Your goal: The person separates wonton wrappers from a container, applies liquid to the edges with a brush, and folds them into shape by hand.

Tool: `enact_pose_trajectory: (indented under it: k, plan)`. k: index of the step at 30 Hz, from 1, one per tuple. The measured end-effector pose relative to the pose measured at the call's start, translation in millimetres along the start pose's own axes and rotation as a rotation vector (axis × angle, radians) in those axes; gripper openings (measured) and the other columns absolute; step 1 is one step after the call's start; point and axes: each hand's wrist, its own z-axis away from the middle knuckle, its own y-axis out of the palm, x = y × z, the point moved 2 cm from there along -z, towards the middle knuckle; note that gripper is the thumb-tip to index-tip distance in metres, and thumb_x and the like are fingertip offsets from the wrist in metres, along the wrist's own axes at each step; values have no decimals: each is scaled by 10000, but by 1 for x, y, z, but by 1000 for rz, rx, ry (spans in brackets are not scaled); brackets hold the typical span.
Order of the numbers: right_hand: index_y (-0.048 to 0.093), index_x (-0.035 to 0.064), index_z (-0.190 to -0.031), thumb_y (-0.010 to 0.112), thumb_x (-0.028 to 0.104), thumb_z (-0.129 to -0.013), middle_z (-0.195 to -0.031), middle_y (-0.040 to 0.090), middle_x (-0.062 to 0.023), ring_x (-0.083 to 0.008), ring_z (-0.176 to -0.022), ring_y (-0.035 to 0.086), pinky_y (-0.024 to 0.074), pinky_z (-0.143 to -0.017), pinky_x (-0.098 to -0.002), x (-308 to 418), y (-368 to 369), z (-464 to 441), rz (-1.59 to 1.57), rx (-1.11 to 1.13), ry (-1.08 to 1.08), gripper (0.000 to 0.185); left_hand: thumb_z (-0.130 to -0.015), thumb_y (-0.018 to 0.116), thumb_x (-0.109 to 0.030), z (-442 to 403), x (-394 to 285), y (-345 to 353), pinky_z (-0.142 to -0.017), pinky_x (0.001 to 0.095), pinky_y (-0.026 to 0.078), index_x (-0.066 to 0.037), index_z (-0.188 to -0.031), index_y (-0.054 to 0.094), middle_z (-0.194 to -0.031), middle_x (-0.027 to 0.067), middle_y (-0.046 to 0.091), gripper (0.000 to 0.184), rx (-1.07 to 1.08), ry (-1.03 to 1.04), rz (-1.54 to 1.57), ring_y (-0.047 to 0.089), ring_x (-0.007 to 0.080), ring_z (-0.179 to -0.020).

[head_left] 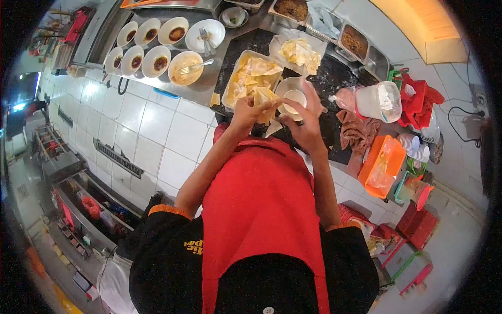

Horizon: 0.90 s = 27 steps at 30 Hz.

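Note:
My left hand point(247, 114) is closed on a thin yellow dough wrapper point(264, 97), pinching its lower edge. Just right of it, my right hand point(307, 119) has its fingers spread, with the thumb and index finger apart near the wrapper's edge. Whether a fingertip touches the wrapper I cannot tell. Behind my right fingers is a pale round bowl point(294, 96), partly covered by them. A rectangular tray point(228, 93) heaped with yellow wrappers or folded dumplings lies beyond my left hand. More yellow wrappers point(300, 52) rest on white plastic at the far side.
Left on the counter stand several white bowls point(155, 62) with dark sauce, and a plate with forks point(205, 35). Metal pans of brown filling point(354, 42) line the back. To the right are a white tub point(377, 102), a brown cloth point(357, 131) and an orange tray point(372, 167).

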Motion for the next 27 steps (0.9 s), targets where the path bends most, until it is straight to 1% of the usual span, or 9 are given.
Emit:
enact_pose_trajectory:
  k: [4, 6, 8, 9, 11, 14, 20, 23, 27]
  plan:
    - [717, 265, -1246, 764, 380, -879, -1655, 260, -175, -435, -1501, 249, 190, -1204, -504, -3, 8, -7, 69, 91, -28, 388, -910, 773, -230, -1, -2, 8, -713, 286, 567, 59, -1136, 658, -1018, 110, 724, 385, 44, 64, -94, 703, 153, -841]
    - [711, 221, -1256, 745, 392, -897, -1610, 345, -184, -400, -1472, 319, 217, -1194, -489, -9, 4, -7, 66, 59, -42, 398, -914, 769, -239, 1, -5, 13, -705, 282, 563, 56, -1134, 658, -1010, 107, 723, 384, 45, 72, -142, 701, 152, -842]
    - [704, 164, -1261, 749, 334, -908, -1420, 563, -187, -357, -1353, 490, 305, -1151, -472, -17, -2, -7, -121, 79, 61, 395, -934, 747, -259, 7, -13, 22, -678, 280, 560, 48, -1123, 661, -1002, 102, 719, 370, 95, 90, -13, 696, 149, -823]
    - [704, 164, -1261, 749, 334, -908, -1420, 563, -187, -357, -1353, 490, 305, -1151, -472, -20, -2, -4, -121, 77, 61, 395, -934, 747, -259, 4, -10, 21, -678, 280, 560, 48, -1123, 661, -1002, 102, 719, 370, 97, 91, -14, 696, 149, -823]
    - [698, 91, -1247, 759, 211, -909, -1155, 707, -125, -265, -1168, 633, 430, -1052, -420, -30, 1, 6, -321, 109, 274, 363, -953, 728, -280, -8, 3, 17, -664, 286, 560, 44, -1126, 652, -1011, 105, 713, 374, 102, 36, -34, 694, 153, -816]
    - [671, 32, -1249, 741, 59, -908, -1044, 733, -85, -192, -1043, 682, 525, -921, -342, -42, 16, 16, -553, -26, 347, 349, -968, 710, -306, -15, 11, 17, -659, 294, 562, 38, -1129, 642, -1013, 104, 709, 385, 92, 62, 37, 693, 157, -818]
    - [609, -44, -1260, 706, -58, -898, -1044, 720, -94, -151, -968, 697, 563, -874, -281, -48, 21, 11, -996, -73, 397, 375, -986, 686, -327, -9, 7, 26, -677, 306, 569, 37, -1145, 624, -1007, 92, 706, 402, 73, 49, 131, 698, 156, -849]
    - [625, -39, -1238, 717, -59, -890, -1052, 720, -92, -147, -982, 693, 565, -876, -290, -49, 19, 2, -1006, -16, 366, 361, -998, 675, -303, -1, 0, 24, -740, 294, 575, 25, -1199, 610, -1050, 88, 709, 390, 92, 39, -288, 699, 147, -897]
    - [646, -29, -1208, 742, -28, -882, -1054, 725, -92, -145, -968, 695, 570, -837, -288, -35, 14, -9, -935, 82, 390, 339, -1013, 657, -288, -4, 12, 27, -801, 279, 567, 2, -1256, 596, -1094, 86, 710, 383, 152, 162, -63, 691, 133, -942]
